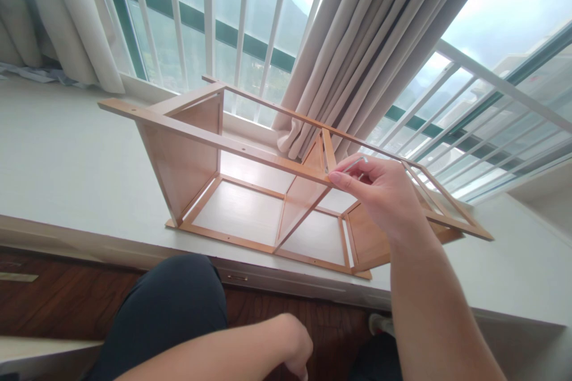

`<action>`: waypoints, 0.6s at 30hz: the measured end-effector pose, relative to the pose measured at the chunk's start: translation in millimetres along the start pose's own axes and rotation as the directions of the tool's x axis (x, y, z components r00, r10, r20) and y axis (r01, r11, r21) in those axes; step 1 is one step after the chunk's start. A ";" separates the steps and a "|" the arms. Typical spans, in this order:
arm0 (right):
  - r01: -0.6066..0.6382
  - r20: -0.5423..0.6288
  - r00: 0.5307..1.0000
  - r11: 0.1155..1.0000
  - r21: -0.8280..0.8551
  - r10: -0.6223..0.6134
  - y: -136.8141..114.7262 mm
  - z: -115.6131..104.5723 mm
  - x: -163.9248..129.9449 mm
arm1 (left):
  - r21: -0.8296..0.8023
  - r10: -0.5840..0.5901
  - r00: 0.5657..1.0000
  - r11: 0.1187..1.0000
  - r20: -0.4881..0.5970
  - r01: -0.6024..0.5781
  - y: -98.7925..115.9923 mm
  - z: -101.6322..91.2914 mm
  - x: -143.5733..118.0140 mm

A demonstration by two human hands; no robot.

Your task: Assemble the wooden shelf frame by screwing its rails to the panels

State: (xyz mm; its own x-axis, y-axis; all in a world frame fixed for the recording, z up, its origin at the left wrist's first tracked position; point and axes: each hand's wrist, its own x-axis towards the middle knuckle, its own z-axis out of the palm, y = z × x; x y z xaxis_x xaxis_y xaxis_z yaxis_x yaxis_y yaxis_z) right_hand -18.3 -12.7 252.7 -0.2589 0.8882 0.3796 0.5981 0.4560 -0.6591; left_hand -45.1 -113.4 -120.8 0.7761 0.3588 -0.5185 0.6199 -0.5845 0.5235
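Right hand (379,190) pinches a small metal key (355,163) at the shelf frame (232,143) lying on the sill (53,155); left hand (297,348) hangs loosely curled at 6 o'clock, holding nothing; we'd keep that key square in the rail joint, turning gently.

Legible text, labels, brands, numbers, signs: none were found. The wooden shelf frame (250,190) at the centre of the frame carried no print or markings; the white ledge (67,155) at left and the curtain (357,47) at upper centre bore no lettering either.
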 end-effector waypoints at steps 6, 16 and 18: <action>0.007 0.007 1.000 1.000 0.000 -0.007 -1.3 -0.5 -0.4 | 0.099 -0.062 0.985 0.994 0.164 0.046 4.2 -7.1 -2.7; -0.004 -0.006 1.000 0.994 0.105 0.005 2.3 2.3 -0.6 | 0.066 -0.027 0.996 0.998 0.081 0.021 -1.1 3.3 6.9; 0.001 -0.007 1.000 0.988 0.156 0.000 2.7 2.7 -0.2 | 0.062 -0.026 0.997 0.998 0.078 0.021 -1.3 3.2 7.0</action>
State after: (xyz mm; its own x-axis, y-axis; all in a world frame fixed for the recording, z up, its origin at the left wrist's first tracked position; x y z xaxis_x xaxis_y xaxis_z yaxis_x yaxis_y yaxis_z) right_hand -18.7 -11.5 249.1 -0.2536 0.8879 0.3837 0.4726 0.4599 -0.7517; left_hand -40.8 -112.5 -127.3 0.7487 0.3161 -0.5827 0.6278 -0.6206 0.4698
